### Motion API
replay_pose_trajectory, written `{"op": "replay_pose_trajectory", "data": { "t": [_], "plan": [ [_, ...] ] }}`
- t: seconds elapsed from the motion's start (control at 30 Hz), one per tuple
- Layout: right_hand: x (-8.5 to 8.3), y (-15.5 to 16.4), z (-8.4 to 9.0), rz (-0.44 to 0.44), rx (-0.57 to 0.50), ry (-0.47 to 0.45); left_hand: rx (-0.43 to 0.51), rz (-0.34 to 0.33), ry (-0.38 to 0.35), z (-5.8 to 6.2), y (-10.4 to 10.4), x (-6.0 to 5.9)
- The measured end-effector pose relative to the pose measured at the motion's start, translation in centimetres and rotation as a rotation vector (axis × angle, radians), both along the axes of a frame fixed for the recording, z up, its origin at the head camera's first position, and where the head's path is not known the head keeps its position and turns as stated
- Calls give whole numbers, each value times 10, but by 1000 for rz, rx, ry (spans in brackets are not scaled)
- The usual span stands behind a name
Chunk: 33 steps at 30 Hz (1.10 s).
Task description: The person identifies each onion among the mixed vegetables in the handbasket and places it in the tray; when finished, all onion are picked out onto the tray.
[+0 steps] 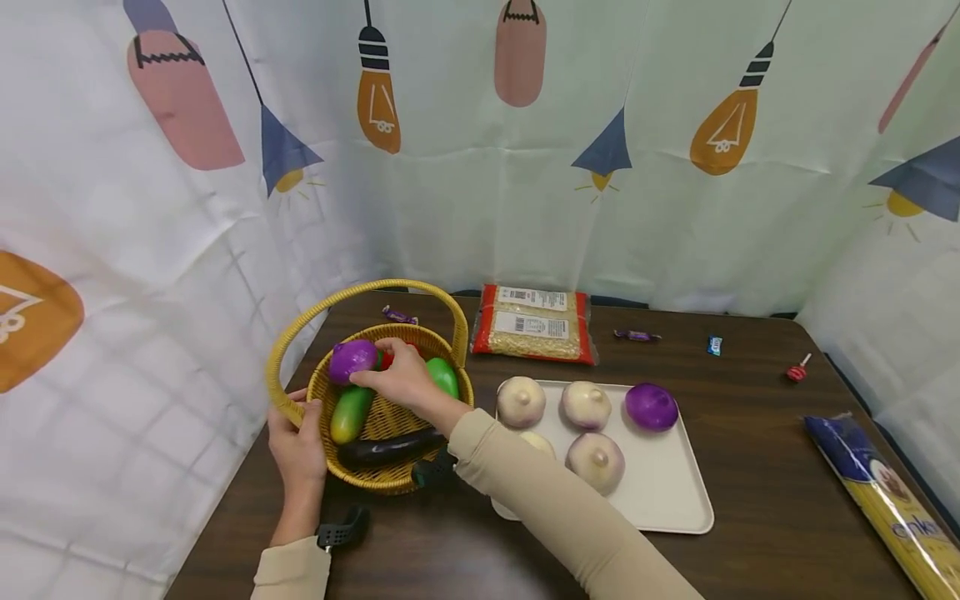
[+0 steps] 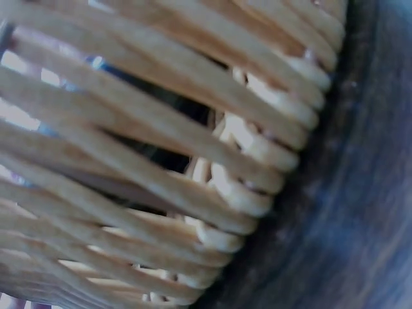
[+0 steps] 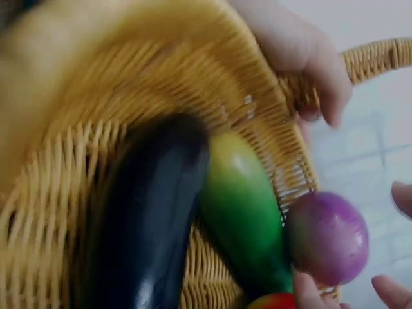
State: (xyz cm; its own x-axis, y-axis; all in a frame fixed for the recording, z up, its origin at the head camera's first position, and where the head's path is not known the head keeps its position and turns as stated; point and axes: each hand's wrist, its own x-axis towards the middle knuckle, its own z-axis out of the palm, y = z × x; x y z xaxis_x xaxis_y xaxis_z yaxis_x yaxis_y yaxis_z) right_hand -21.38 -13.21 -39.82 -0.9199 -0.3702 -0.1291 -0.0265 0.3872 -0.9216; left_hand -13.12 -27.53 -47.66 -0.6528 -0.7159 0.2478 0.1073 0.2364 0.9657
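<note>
My left hand [image 1: 296, 442] grips the yellow wicker basket [image 1: 390, 415] at its left side, fingers curled round the foot of the tall handle [image 3: 380, 59]. My right hand [image 1: 408, 379] reaches over the basket to a purple onion [image 1: 352, 361] near its far left rim. In the right wrist view, fingertips [image 3: 400, 196] stand around the onion, with gaps showing between some of them and its skin. A green-and-yellow cucumber [image 1: 351, 415], a dark eggplant [image 1: 390, 448] and a green vegetable [image 1: 442, 377] lie inside. Something red is partly hidden by my right hand.
Right of the basket, a white tray [image 1: 660, 492] holds several pale turnip-like vegetables [image 1: 587, 405] and another purple onion [image 1: 651, 407]. Behind it lies a grain bag [image 1: 534, 323]. Small candies [image 1: 637, 336], a red lollipop [image 1: 797, 372] and a pasta packet [image 1: 888, 504] lie farther right.
</note>
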Motion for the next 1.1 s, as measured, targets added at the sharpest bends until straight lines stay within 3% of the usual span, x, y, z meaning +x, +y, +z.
{"op": "replay_pose_trajectory", "data": {
  "t": [0.37, 0.63, 0.77, 0.9, 1.1],
  "plan": [
    [-15, -29, -17, 2, -21, 8, -24, 0, 13, -1, 0, 1],
    [-17, -43, -27, 42, 128, 194, -57, -3, 28, -1, 1, -1],
    [-14, -40, -20, 16, 172, 191, -59, -4, 31, -2, 1, -2],
    [-4, -26, -5, 46, 213, 175, -71, 2, 2, -1, 2, -1],
    [24, 21, 17, 146, 138, 179, -47, -10, 7, -1, 0, -2]
  ]
}}
